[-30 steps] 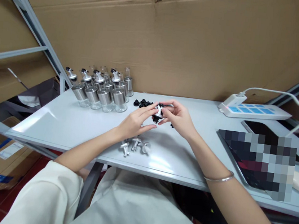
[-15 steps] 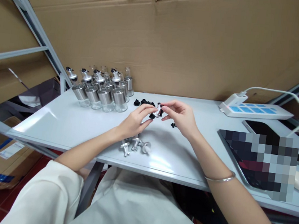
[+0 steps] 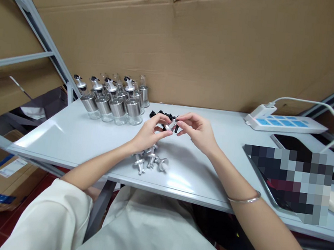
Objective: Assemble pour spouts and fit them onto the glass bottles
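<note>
My left hand [image 3: 150, 133] is closed on a silver pourer spout [image 3: 171, 125] with black parts, held just above the table. Thumb and forefinger of my right hand [image 3: 198, 131] pinch at the black flap [image 3: 176, 129] on the spout's end. Fingers cover much of the spout, so how the flap sits on it is hard to see. Behind my left fingers lie several black stoppers [image 3: 153, 114]. Nearer to me, several loose silver pourer spouts [image 3: 151, 160] rest on the table.
Several glass bottles with steel sleeves [image 3: 117, 108] stand at the back left, some topped with pourers. On the right are a power strip [image 3: 289, 124] with a white cable [image 3: 316, 102], a dark phone [image 3: 292, 146] and a partly blurred tablet [image 3: 250, 163]. Cardboard [image 3: 194, 55] backs the table.
The spout has tilted and shifted slightly left in my left hand. My right hand has moved a little left with it, its fingers still at the black flap.
</note>
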A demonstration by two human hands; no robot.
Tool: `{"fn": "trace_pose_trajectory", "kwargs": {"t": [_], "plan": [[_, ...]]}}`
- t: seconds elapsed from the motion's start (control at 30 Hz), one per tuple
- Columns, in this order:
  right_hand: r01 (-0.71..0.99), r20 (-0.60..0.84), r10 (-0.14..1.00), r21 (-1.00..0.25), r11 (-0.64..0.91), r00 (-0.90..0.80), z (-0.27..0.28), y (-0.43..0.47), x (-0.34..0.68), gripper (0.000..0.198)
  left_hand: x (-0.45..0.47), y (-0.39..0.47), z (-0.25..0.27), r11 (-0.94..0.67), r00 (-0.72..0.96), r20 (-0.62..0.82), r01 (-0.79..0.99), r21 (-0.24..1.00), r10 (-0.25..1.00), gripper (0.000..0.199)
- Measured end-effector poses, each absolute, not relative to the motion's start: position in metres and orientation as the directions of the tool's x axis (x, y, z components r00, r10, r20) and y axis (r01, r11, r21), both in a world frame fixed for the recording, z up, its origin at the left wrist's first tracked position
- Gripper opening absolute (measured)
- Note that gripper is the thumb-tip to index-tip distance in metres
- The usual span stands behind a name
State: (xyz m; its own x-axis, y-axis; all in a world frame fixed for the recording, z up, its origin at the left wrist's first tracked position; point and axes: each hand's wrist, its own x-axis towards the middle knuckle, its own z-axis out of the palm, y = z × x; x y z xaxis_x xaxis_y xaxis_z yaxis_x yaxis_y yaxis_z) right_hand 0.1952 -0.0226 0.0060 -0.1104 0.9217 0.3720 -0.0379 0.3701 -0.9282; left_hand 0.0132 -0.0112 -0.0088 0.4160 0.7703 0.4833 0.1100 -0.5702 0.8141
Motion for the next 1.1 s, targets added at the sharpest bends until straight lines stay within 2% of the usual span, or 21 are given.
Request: {"fn": "trace_pose_trajectory", "kwargs": {"t": [0.1,0.33,0.53,0.63,0.87,1.1], "plan": [[-0.034,0.391,0.919,-0.92,0.389,-0.045,0.0079,-0.0222,0.1976,0.029,0.0127,-0.0095,-0.0096,-0.572,0.41,0.488,0.104,0.814,0.77,0.033],[-0.001,0.434,0.901,-0.901,0.434,-0.015,0.0108,-0.0218,0.1997,0.024,0.0102,-0.0082,-0.0094,-0.664,0.44,0.547,0.168,0.729,0.712,0.031],[-0.009,0.455,0.89,-0.891,0.455,-0.021,0.0108,-0.0227,0.1988,0.016,0.009,-0.0052,-0.0134,-0.686,0.467,0.564,0.136,0.715,0.681,0.058],[-0.026,0.453,0.891,-0.891,0.452,-0.022,0.011,-0.0224,0.1986,0.015,0.009,-0.0047,-0.0132,-0.713,0.491,0.574,0.151,0.685,0.655,0.063],[-0.009,0.435,0.898,-0.9,0.435,-0.065,0.0112,-0.0224,0.2002,0.02,0.0065,-0.0078,-0.0065,-0.789,0.593,0.562,0.228,0.57,0.577,0.046],[-0.018,0.339,0.937,-0.941,0.339,-0.088,0.0128,-0.0219,0.2044,0.022,0.0067,-0.0116,-0.0047,-0.713,0.585,0.492,0.229,0.663,0.645,0.044]]}}
